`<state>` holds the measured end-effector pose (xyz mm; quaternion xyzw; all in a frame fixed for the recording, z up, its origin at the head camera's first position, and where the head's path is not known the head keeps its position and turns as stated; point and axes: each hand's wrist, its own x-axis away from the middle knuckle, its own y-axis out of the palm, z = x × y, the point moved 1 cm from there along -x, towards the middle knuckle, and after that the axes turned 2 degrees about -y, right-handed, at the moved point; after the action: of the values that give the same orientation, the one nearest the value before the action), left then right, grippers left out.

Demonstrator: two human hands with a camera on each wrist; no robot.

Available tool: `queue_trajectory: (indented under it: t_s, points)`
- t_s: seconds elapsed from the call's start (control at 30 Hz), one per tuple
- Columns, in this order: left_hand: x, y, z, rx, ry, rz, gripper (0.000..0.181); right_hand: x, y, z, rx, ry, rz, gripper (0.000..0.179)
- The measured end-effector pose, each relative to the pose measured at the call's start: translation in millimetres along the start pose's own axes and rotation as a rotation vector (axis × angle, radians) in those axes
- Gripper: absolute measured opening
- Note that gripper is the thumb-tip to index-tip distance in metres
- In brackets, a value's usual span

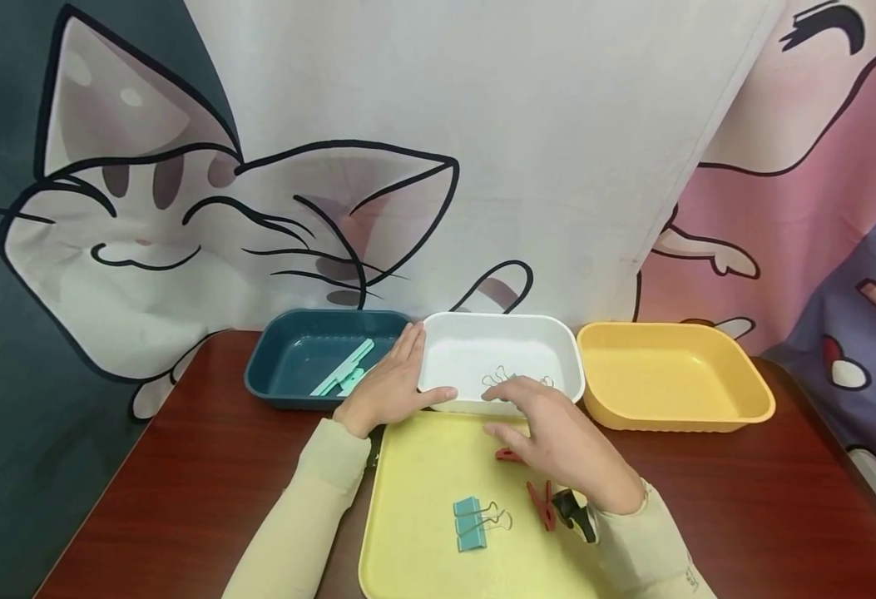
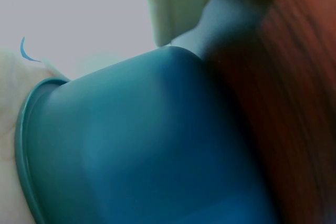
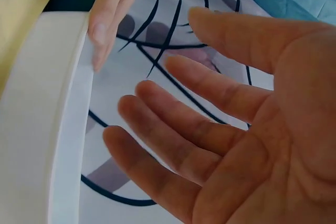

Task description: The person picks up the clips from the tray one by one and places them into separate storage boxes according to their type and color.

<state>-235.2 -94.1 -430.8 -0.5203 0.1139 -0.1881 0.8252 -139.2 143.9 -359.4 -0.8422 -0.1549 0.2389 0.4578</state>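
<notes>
My left hand (image 1: 393, 378) lies along the left rim of the white bin (image 1: 497, 337), fingers straight, thumb out over its front edge. Over the bin's front right part hovers my right hand (image 1: 565, 437); the right wrist view shows its palm (image 3: 247, 177) with spread, slightly bent fingers and nothing in it. Wire-handled clips (image 1: 499, 376), partly hidden by that hand, are inside the white bin. On the yellow tray (image 1: 415, 474) below lie a light blue binder clip (image 1: 471, 524) and red clothespins (image 1: 540, 507), one of them partly covered by the right hand.
To the left stands a dark teal bin (image 1: 276, 366) holding mint-green clips (image 1: 343, 368). A yellow bin (image 1: 670, 374) is at the right. All three bins stand in a row on the brown table (image 1: 205, 466), before a printed curtain (image 1: 557, 166).
</notes>
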Motion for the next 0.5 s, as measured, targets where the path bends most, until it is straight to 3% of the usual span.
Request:
queue_trajectory:
  t_s: [0.5]
  points:
    - [-0.3,0.5,-0.4,0.027,-0.016,-0.012,0.112,6.7,9.3,-19.9,0.016,-0.088,-0.164,0.040]
